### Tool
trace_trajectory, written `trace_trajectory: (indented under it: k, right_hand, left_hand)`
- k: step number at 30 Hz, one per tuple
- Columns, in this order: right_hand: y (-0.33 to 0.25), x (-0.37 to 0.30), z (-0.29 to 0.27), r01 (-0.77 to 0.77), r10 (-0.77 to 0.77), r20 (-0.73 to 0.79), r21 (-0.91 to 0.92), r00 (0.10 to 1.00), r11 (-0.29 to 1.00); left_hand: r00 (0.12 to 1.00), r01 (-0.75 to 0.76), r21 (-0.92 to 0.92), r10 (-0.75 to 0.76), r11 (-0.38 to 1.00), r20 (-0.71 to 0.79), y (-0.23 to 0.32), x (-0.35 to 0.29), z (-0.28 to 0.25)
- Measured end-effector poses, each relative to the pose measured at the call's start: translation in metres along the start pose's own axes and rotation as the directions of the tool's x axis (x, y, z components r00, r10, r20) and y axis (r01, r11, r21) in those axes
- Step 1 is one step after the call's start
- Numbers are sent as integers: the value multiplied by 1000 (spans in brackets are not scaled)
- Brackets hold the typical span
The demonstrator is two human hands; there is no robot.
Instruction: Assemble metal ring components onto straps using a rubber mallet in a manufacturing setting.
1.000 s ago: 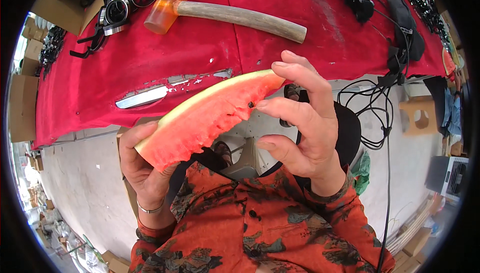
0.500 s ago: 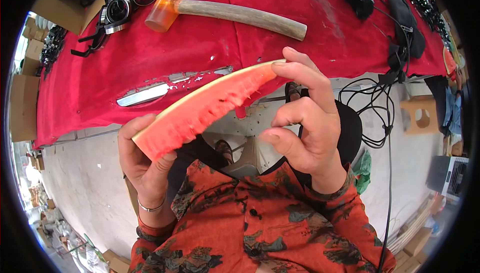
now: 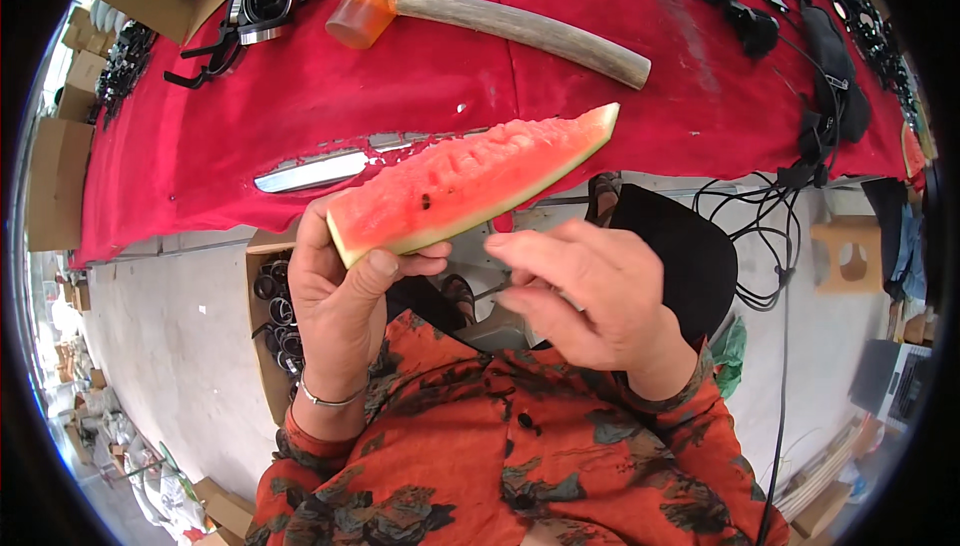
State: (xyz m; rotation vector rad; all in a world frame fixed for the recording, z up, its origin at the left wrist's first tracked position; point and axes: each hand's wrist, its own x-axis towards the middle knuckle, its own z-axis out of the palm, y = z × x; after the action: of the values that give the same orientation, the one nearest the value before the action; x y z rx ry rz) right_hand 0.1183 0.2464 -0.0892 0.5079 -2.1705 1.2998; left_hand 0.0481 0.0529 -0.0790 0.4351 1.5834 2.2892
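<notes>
A long watermelon slice (image 3: 460, 181) is held in front of me, its red flesh facing up and the pale green rind toward me. One dark seed shows in the flesh, and the upper edge is ragged. My left hand (image 3: 345, 281) is closed round the slice's left end, thumb on the rind side. Just below the slice's right half hovers my right hand (image 3: 595, 296), apart from it. Its fingers are bent with a gap between thumb and forefinger, and nothing shows between them.
A mallet (image 3: 520, 31) with an orange head lies on the red cloth-covered table (image 3: 250, 126). Black ring-shaped parts (image 3: 270, 1) stand at its far left. A cardboard box (image 3: 262, 336) of similar parts sits by my left arm. Black cables (image 3: 770, 236) hang at the right.
The slice has turned over, from rind edge up to flesh up, and shifted right. My right hand has left its far end and dropped lower.
</notes>
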Motion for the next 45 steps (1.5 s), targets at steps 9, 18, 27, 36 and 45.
trace_trajectory:
  k: [9, 18, 27, 36, 45]
  right_hand:
    - [-2, 3, 14, -24, 25, -5, 131, 1000, 991]
    - [-4, 2, 6, -131, 127, 42, 134, 991, 982]
    - [-5, 1, 5, -169, 164, 45, 174, 985, 970]
    - [-4, 0, 4, -197, 174, 123, 215, 977, 957]
    - [-9, 2, 8, -260, 242, 97, 283, 965, 923]
  left_hand:
    - [998, 66, -39, -66, 997, 20, -7, -1, 13]
    - [998, -9, 75, 4, 997, 62, -10, -3, 10]
    - [998, 13, 50, -16, 999, 58, -10, -4, 9]
    - [998, -24, 45, 21, 999, 65, -9, -3, 7]
    - [998, -64, 89, 61, 994, 30, -13, -4, 10]
